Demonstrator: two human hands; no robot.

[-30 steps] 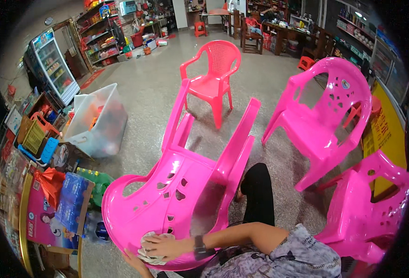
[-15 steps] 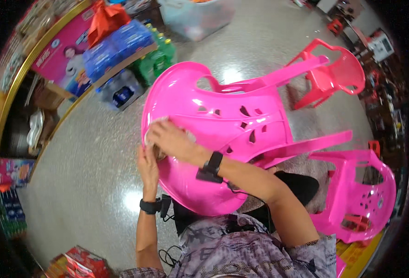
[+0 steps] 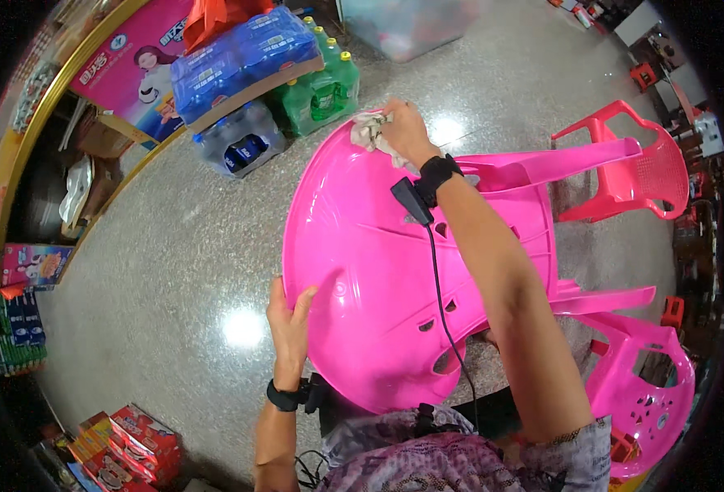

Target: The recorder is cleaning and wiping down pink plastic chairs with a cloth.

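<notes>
A large bright pink plastic chair [image 3: 362,262] is tipped over in front of me, its broad rounded back toward me and its legs or arms pointing right. My left hand [image 3: 290,324] grips the chair's left rim, thumb on the face and fingers going behind the edge. My right hand [image 3: 408,134] is closed over a crumpled whitish cloth [image 3: 370,131] and presses it against the far rim. A cable from the dark band on my right wrist hangs across the chair.
At the far left stand a shrink-wrapped blue pack [image 3: 247,61], dark bottles [image 3: 243,143] and green bottles [image 3: 325,94]. A red chair [image 3: 624,160] and another pink chair [image 3: 640,385] stand at right. Red boxes [image 3: 136,443] lie near left; a translucent bin [image 3: 411,29] is at the back.
My right hand and the cloth have moved from the left rim to the far rim. My left hand now grips the left edge by itself. The chair back has turned slightly.
</notes>
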